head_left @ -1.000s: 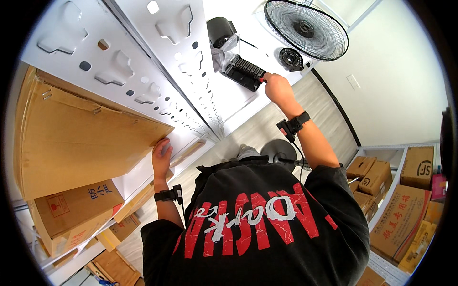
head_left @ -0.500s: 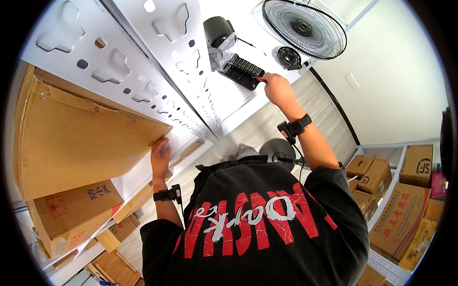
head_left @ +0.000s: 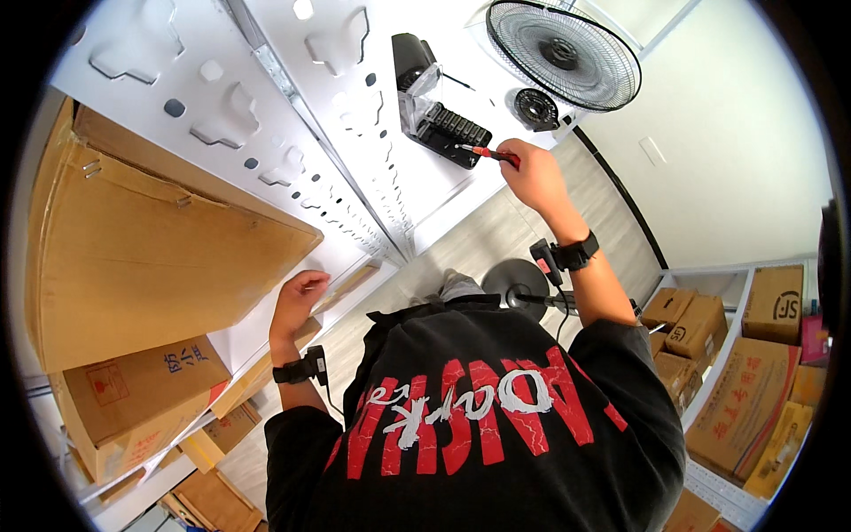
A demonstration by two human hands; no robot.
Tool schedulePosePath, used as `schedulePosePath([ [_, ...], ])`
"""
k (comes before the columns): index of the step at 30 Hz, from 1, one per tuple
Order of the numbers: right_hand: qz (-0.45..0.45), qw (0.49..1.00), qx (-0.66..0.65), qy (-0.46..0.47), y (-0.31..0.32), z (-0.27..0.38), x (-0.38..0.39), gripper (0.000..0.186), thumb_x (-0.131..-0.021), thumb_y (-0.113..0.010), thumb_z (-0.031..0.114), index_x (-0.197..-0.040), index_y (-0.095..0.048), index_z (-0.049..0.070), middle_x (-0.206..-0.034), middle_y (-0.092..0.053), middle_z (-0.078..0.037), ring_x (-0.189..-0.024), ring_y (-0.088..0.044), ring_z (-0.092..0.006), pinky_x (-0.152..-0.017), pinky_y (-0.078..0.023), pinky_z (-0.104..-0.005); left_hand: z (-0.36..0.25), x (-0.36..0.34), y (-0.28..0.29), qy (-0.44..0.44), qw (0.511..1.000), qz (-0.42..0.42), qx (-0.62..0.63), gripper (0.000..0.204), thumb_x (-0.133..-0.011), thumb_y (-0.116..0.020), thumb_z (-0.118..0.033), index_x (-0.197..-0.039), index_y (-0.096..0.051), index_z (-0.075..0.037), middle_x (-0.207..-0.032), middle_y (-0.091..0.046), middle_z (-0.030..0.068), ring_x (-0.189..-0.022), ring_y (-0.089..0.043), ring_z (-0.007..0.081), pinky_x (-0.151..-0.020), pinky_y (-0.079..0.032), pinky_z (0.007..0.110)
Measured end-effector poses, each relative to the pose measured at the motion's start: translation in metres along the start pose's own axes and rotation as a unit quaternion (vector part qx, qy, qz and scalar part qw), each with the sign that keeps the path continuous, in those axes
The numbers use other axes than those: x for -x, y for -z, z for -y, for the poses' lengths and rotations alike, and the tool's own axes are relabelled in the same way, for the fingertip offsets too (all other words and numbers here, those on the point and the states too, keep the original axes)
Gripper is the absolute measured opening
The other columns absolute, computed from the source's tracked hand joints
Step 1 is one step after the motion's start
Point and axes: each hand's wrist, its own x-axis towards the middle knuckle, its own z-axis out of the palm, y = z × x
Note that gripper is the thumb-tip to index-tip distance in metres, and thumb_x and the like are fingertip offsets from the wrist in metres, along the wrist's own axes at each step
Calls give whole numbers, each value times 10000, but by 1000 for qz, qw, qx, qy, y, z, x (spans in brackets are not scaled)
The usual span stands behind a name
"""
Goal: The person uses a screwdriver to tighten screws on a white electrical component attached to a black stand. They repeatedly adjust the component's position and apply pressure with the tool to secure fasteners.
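My right hand [head_left: 536, 176] is closed round the red and black handle of a screwdriver [head_left: 495, 156]. Its thin tip reaches over the near end of a black plastic fan part [head_left: 448, 137] lying on the white shelf, with a row of keys or slots along it. A clear plastic piece [head_left: 421, 96] and a rounded black housing [head_left: 411, 60] adjoin this part at its far end. On the left, my left hand [head_left: 297, 300] is empty, its fingers loosely bent, by the shelf edge near the corner of a large cardboard box [head_left: 168, 248].
A fan head with a wire cage [head_left: 564, 55] and a round black disc [head_left: 535, 108] lie at the far right of the shelf. A perforated white metal upright [head_left: 310, 115] stands between the boxes and the fan part. Cardboard boxes [head_left: 743, 408] fill a rack at the right.
My right hand has drawn back to the right and nearer, showing more of the screwdriver. My left hand has come off the box edge, and its fingers have bent.
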Motion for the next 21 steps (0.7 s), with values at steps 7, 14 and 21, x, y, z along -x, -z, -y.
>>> schedulePosePath([
  [7,-48,996,-65,-34,63,44,49,231,-831,-685,87,-1055,-690,31,-860,-700,-150,-749,-676,-277,-714,-525,-351,-149,13,-85,-179,947,263,-44,445,-936,-631,-20,-1371,-537,-29,-1297,-617,98,-1114,-617,151,-932,-493,285],
  [14,-105,989,-75,-77,111,89,119,226,-829,-705,25,-1055,-694,27,-837,-682,-74,-707,-591,-115,-681,-486,-258,-215,-30,-176,-262,933,186,160,627,-976,-597,-57,-1525,-294,-51,-1376,-540,203,-1220,-600,245,-1016,-490,349],
  [21,-157,979,-82,-101,132,102,172,220,-829,-708,12,-1048,-696,28,-858,-683,-65,-721,-589,-118,-692,-486,-257,-247,-35,-215,-209,886,267,316,283,-1029,-530,-100,-1282,-581,15,-1136,-674,129,-1077,-670,207,-956,-537,306],
])
